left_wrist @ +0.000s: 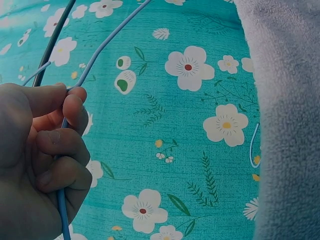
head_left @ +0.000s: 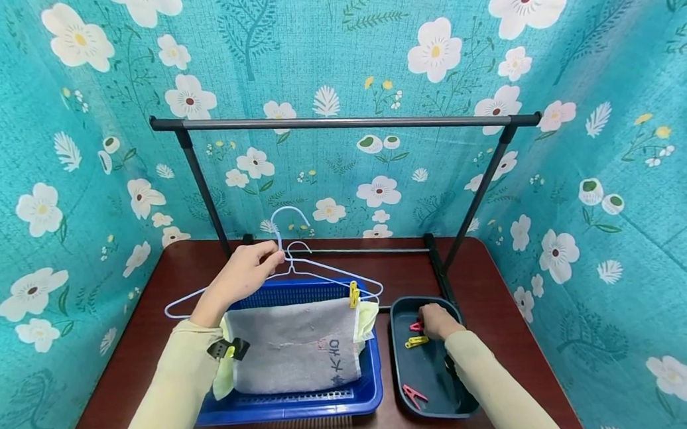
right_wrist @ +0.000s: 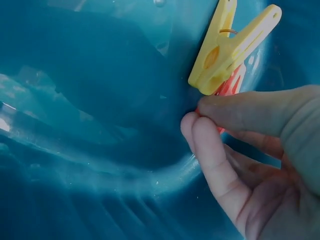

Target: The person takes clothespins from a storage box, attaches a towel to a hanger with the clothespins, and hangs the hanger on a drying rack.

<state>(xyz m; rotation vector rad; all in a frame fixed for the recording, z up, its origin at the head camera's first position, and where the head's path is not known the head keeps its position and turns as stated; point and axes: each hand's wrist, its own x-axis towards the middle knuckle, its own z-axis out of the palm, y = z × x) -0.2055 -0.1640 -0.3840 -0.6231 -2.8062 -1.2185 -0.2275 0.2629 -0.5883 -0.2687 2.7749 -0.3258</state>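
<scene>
My left hand [head_left: 250, 271] holds a light blue clothes hanger [head_left: 288, 208] at its neck; in the left wrist view its fingers curl round the wire [left_wrist: 107, 42]. Below the hanger lies a grey towel [head_left: 293, 351] with dark lettering. A yellow clothespin [head_left: 354, 294] sits at the towel's top right corner, by the hanger's right end. In the dark tray [head_left: 397, 370], my right hand [head_left: 439, 321] pinches a red clothespin [right_wrist: 233, 82] between thumb and fingertips, which partly hide it. Another yellow clothespin [right_wrist: 230, 50] lies right beside it.
A blue basket [head_left: 286, 414] stands under the towel, with pale yellow-green cloth [head_left: 223, 376] at the sides. A second hanger [head_left: 299, 244] shows behind the held one. Behind stands a black rack [head_left: 343, 121]. One more red clothespin [head_left: 414, 395] lies in the tray's near end.
</scene>
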